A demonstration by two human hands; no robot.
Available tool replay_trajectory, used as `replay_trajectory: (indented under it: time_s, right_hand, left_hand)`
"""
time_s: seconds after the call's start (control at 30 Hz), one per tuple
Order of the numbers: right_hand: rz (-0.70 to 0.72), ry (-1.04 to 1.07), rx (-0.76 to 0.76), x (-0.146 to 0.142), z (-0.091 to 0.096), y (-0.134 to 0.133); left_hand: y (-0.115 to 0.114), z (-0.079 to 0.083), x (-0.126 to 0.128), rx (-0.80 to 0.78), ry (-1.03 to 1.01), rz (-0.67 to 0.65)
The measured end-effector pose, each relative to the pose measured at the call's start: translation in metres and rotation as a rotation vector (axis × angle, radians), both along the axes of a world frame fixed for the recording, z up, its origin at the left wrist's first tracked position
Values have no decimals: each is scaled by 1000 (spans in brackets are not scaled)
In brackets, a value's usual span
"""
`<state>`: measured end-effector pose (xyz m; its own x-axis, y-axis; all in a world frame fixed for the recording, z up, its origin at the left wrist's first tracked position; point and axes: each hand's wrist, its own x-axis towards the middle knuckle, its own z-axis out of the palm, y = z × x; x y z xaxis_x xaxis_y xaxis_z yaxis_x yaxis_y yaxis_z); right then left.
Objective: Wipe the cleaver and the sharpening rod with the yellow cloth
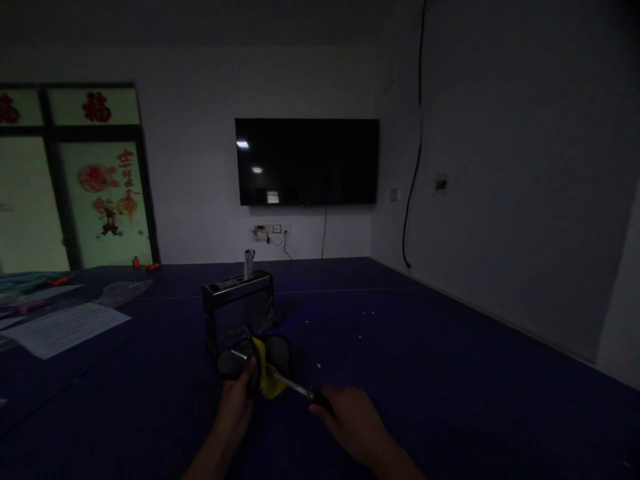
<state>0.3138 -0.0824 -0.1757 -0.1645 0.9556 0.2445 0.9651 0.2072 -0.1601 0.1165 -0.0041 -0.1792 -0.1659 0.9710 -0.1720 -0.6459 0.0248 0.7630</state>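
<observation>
Gripping a slim tool with a black handle and pale metal shaft (300, 389), the right hand (353, 417) has its fingers wrapped round the handle, and the shaft reaches a yellow, cloth-like flap (273, 389); whether the tip presses on it or passes behind, I cannot tell. The left hand (237, 397) clamps a grey, dark-edged, two-lobed piece (279, 353) bearing that flap, thumb on its face, over the dark blue tabletop (400, 373). This piece is probably light, the yellow part soft and apt to fold, the grey lobes somewhat stiffer; its dark edge looks the surest hold, clear of the shaft. The tool seems rigid, best taken by its handle. Just behind stands a black, flat-topped, box-shaped object (241, 285); the small whitish cylinder (249, 265) upright on it looks easily knocked over.
</observation>
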Motion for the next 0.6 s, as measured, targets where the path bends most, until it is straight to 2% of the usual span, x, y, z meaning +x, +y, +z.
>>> replay_trajectory:
  time_s: [0.43, 0.6]
  right_hand:
    - [50, -1, -7, 9, 3, -1]
    - [43, -21, -18, 8, 1, 0]
  left_hand:
    - [21, -6, -25, -24, -82, 110]
    - [23, -6, -28, -30, -154, 104]
